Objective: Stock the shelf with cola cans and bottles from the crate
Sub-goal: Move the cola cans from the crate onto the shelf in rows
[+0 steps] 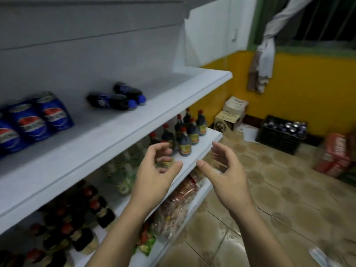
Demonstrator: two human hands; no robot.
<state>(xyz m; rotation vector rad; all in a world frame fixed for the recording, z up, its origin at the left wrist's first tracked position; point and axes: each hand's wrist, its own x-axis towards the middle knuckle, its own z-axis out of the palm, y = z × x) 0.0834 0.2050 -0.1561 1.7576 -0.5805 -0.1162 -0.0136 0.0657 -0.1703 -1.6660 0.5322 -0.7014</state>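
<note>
Blue cola cans stand in a group at the left of the white top shelf. Two dark cola bottles with blue caps stand further right on the same shelf. A dark crate with cans and bottles in it sits on the floor by the yellow wall, far right. My left hand and my right hand hover side by side in front of the middle shelf, fingers loosely curled, holding nothing.
The middle shelf carries dark sauce bottles with red caps and clear bottles. Lower shelves hold more sauce bottles and packaged snacks. Cardboard boxes and a red pack sit on the tiled floor.
</note>
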